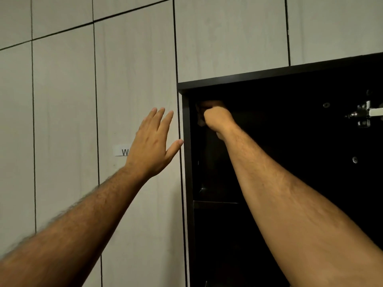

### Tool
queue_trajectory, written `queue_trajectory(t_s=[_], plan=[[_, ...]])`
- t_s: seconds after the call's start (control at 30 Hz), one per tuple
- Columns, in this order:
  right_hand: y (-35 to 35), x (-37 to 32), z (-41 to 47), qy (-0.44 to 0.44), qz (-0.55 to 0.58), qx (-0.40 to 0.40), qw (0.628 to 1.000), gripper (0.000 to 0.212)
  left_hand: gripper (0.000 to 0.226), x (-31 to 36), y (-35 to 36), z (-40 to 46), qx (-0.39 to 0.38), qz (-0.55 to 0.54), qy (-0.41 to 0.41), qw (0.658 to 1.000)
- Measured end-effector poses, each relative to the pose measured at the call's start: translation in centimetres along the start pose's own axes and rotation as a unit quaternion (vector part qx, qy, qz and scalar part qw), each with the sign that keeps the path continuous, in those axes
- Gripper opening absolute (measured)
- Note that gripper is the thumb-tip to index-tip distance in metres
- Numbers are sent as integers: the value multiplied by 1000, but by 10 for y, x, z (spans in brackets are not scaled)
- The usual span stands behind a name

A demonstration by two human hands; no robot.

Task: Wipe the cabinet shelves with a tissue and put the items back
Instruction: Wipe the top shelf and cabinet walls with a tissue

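Observation:
The open cabinet (187, 162) has a black frame and a very dark inside. My right hand (217, 119) reaches deep into its upper left corner, just under the top panel. The hand is curled, with its fingers turned away into the shadow, so I cannot tell what it holds. No tissue shows. My left hand (152, 146) is outside the cabinet with its fingers spread flat against the pale door to the left, thumb at the frame's edge. A dark shelf (215, 204) crosses the cabinet below my right forearm. No items show on it.
Pale wood-grain cabinet doors (64, 121) cover the wall to the left and above. A white label (122, 151) with a letter W sits partly behind my left hand. A metal hinge (364, 114) and screw heads are on the cabinet's right inner wall.

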State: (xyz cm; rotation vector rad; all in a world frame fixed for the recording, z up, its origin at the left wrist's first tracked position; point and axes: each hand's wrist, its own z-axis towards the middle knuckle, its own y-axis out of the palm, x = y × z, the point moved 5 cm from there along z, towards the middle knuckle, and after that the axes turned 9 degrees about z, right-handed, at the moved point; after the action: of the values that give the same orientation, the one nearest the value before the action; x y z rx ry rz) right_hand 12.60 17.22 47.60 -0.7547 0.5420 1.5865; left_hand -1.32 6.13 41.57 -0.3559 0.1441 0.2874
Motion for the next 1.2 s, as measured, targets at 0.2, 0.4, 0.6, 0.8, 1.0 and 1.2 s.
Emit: queue_trajectory(t_s=[0.2, 0.4, 0.6, 0.8, 1.0, 1.2], plan=[[3, -6, -20, -119, 117, 22, 986, 32, 75, -13, 5, 6, 0, -30, -5, 1000], [0, 15, -49, -199, 85, -11, 976, 20, 73, -8, 9, 3, 10, -63, 8, 998], [1, 8, -18, -108, 61, 42, 991, 25, 73, -4, 6, 3, 10, -63, 6, 998], [2, 7, -38, -159, 49, -4, 986, 21, 71, -7, 10, -9, 10, -90, -22, 996], [8, 77, -75, -65, -60, -166, 982, 11, 75, 3, 24, -20, -5, -104, -51, 993], [10, 97, -61, 24, -137, -106, 985, 17, 72, 10, 19, -21, -6, -96, -57, 994]])
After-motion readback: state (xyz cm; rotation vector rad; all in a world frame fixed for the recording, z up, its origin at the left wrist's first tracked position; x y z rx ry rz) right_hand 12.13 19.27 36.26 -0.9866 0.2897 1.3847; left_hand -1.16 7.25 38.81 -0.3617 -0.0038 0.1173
